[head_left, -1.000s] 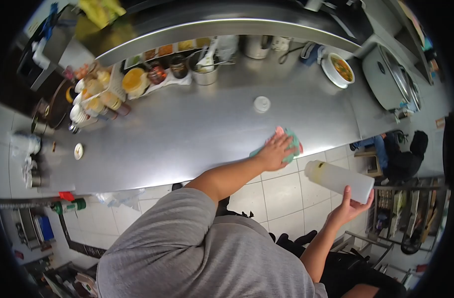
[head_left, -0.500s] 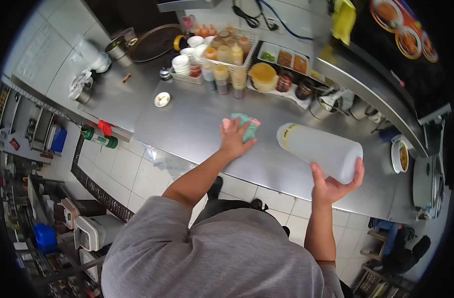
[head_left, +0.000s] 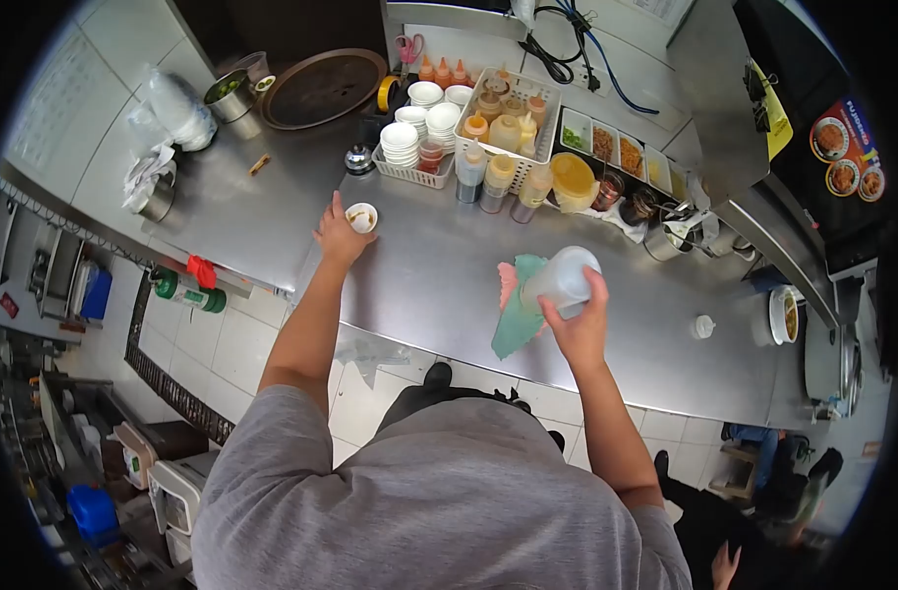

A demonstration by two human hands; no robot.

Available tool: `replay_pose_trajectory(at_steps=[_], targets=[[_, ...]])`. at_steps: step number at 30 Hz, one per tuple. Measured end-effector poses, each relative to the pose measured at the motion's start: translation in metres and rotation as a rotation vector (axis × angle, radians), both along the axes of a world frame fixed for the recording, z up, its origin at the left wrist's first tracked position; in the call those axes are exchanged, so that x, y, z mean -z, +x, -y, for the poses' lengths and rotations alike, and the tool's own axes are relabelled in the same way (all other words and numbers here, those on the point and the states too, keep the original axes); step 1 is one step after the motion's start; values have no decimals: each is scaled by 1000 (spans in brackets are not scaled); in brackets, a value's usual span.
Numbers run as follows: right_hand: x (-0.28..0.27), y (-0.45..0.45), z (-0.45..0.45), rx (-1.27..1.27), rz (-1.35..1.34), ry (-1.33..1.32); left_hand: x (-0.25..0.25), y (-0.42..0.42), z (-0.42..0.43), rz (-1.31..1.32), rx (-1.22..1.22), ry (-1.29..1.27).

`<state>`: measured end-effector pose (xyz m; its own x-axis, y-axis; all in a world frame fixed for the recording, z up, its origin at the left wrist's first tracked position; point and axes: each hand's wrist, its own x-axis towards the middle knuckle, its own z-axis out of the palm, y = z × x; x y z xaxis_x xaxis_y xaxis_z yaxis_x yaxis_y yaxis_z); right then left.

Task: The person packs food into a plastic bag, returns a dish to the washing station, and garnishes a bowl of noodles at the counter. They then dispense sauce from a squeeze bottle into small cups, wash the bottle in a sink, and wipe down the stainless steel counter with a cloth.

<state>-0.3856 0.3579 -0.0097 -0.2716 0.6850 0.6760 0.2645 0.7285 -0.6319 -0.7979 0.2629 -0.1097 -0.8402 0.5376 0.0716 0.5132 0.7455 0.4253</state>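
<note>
My left hand (head_left: 339,238) is closed around the side of a small white sauce bowl (head_left: 363,217) with brown residue in it, on the steel counter. My right hand (head_left: 580,320) grips a translucent white plastic bottle (head_left: 569,275), tilted with its base end toward me. Left of the bottle and partly behind it lie a green cloth (head_left: 518,326) and a pink cloth (head_left: 507,280). Whether the bottle presses on the cloths I cannot tell. A small white cap (head_left: 702,325) sits on the counter to the right of my right hand.
Behind stand squeeze bottles (head_left: 498,183), a white basket (head_left: 545,147) of sauces, stacked white bowls (head_left: 400,147) and topping trays (head_left: 606,143). A filled white bowl (head_left: 785,315) is at the right. Another person's hand (head_left: 726,566) shows at lower right.
My left hand has left the cloths and moved left to the small bowl. My right hand has brought the bottle left, beside the cloths, and turned it. The green cloth now lies more spread out.
</note>
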Motion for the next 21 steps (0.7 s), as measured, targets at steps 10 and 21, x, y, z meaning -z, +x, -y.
replay_pose_trajectory(at_steps=[10, 21], targets=[[-3, 0, -28, 200, 286, -192, -13, -37, -21, 146, 86, -91], [16, 82, -42, 612, 100, -250, 6, -131, 11, 124, -350, 64]])
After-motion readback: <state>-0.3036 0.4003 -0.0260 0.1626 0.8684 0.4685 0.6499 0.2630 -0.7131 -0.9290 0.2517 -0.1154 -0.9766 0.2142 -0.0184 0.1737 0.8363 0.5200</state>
